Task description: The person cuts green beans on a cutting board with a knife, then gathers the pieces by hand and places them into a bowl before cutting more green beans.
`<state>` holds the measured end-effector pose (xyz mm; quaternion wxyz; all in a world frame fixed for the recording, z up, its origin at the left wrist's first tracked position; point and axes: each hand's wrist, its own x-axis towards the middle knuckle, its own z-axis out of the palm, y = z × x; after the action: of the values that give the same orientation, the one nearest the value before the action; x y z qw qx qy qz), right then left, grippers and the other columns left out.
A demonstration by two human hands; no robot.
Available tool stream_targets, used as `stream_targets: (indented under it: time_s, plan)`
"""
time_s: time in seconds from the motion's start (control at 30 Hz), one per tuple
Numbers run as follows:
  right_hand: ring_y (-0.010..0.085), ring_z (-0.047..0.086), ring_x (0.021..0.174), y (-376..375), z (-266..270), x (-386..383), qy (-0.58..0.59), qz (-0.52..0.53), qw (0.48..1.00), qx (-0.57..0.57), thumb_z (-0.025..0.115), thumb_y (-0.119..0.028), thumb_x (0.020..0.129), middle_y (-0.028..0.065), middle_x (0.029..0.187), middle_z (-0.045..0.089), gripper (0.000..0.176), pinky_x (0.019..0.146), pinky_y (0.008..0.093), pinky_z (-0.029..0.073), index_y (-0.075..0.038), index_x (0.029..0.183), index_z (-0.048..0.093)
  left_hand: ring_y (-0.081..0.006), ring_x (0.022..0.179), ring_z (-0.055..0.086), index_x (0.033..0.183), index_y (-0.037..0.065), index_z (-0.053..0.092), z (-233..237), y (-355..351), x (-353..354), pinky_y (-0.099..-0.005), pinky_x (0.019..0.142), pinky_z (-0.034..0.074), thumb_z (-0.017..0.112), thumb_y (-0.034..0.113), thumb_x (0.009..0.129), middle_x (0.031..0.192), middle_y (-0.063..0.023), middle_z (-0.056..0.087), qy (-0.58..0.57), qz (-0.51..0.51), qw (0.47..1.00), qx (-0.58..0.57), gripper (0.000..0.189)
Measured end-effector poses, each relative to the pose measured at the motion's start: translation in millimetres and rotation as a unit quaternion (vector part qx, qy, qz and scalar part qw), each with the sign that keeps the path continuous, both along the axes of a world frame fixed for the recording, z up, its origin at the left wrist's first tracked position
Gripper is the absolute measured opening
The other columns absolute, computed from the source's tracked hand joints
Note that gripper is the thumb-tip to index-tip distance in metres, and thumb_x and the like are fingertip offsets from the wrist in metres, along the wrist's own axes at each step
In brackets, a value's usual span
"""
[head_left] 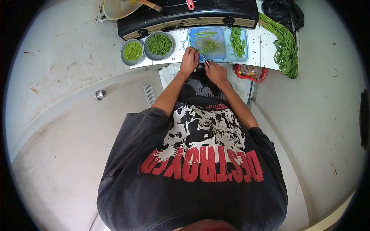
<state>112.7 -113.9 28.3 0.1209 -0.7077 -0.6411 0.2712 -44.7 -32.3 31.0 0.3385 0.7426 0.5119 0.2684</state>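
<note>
My right hand (216, 73) is closed around the handle of a knife (206, 60), its blade slanting up and left over the front of a blue cutting board (243, 57). Beside the blade, at the board's front left corner, my left hand (189, 61) has its fingers drawn together; what they pinch is too small to make out. Chopped green pieces (211, 47) lie in the board's left section, with a few long green stems (205, 34) behind them. Leafy greens (237, 41) rest in its right section.
Left of the board stand a bowl (158, 59) of dark chopped greens and a smaller bowl (133, 64) of paler pieces. Behind is a black stove (185, 21) with a pan (115, 9). To the right lie a leafy bunch (286, 57) and black bag (281, 11); below, a red-rimmed bin (260, 79).
</note>
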Motion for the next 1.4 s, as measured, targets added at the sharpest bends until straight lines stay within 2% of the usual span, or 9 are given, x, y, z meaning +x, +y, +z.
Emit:
stream_targets:
  time_s: [0.2,0.3,0.5,0.67,0.87,1.07,1.17,1.4]
  plan:
    - [0.0452,0.071,0.07,6,-5,-10,-0.019,-0.015,1.0,-0.012,0.052,-0.04,0.102,0.0276,0.072,0.069,0.043,0.067,0.0562,0.057,0.0,0.099,0.065,-0.0406,0.089,0.063,0.1,-0.003,0.067,-5,5,-6,-0.0469,0.08,0.053,0.065,-0.001,0.09,0.094,-0.0201,0.061,-0.003,-0.023,0.999,0.039,0.011]
    - [0.0457,0.071,0.07,8,-5,-14,-0.027,-0.026,0.999,-0.016,0.052,-0.041,0.103,0.0282,0.072,0.069,0.043,0.067,0.0567,0.057,0.0,0.1,0.065,-0.0411,0.089,0.062,0.1,-0.001,0.068,-7,7,-8,-0.0478,0.08,0.053,0.066,0.002,0.091,0.094,-0.0204,0.061,0.019,-0.038,0.998,0.05,0.01]
    - [0.0464,0.07,0.068,-4,-4,-24,-0.038,-0.059,0.997,-0.012,0.051,-0.041,0.103,0.0279,0.072,0.069,0.044,0.066,0.0574,0.056,0.0,0.1,0.065,-0.0413,0.09,0.062,0.103,0.0,0.067,-21,11,-17,-0.0483,0.081,0.053,0.064,0.003,0.093,0.094,-0.0206,0.061,-0.011,-0.071,0.996,0.046,0.011]
    - [0.0464,0.071,0.073,2,3,-28,-0.052,-0.067,0.994,-0.07,0.052,-0.042,0.102,0.0274,0.076,0.07,0.042,0.069,0.0571,0.057,-0.002,0.1,0.064,-0.0401,0.091,0.063,0.102,0.001,0.067,-21,10,-17,-0.0473,0.083,0.053,0.065,0.004,0.092,0.096,-0.0184,0.064,-0.026,-0.045,0.998,0.031,0.011]
    - [0.0482,0.069,0.069,8,-9,-33,-0.044,-0.067,0.996,-0.028,0.052,-0.04,0.103,0.0299,0.072,0.068,0.041,0.066,0.0589,0.056,0.0,0.102,0.065,-0.0395,0.093,0.064,0.102,0.0,0.067,-25,7,-17,-0.0467,0.084,0.053,0.065,0.002,0.09,0.098,-0.0186,0.065,-0.039,-0.035,0.998,0.03,0.012]
    - [0.0482,0.069,0.073,-4,2,-28,-0.025,-0.086,0.993,-0.074,0.052,-0.039,0.103,0.0304,0.072,0.067,0.041,0.067,0.0601,0.055,0.0,0.103,0.063,-0.0393,0.093,0.064,0.103,0.0,0.067,-21,6,-17,-0.0462,0.083,0.053,0.066,0.001,0.089,0.099,-0.0181,0.064,-0.046,-0.031,0.998,0.03,0.014]
    - [0.0472,0.07,0.066,-6,3,-31,-0.03,-0.066,0.996,-0.045,0.053,-0.039,0.103,0.0279,0.07,0.068,0.04,0.061,0.056,0.057,-0.001,0.099,0.063,-0.0393,0.092,0.064,0.103,0.0,0.067,-24,5,-16,-0.0462,0.082,0.053,0.066,0.001,0.089,0.098,-0.0185,0.063,-0.039,-0.028,0.999,0.018,0.014]
    - [0.0483,0.069,0.067,-6,7,-39,-0.018,-0.088,0.995,-0.051,0.053,-0.039,0.102,0.0289,0.07,0.067,0.042,0.064,0.0591,0.055,0.001,0.101,0.062,-0.0401,0.095,0.06,0.107,-0.001,0.066,-18,5,-14,-0.0477,0.086,0.052,0.066,0.001,0.087,0.099,-0.0197,0.06,-0.028,-0.033,0.999,0.021,0.019]
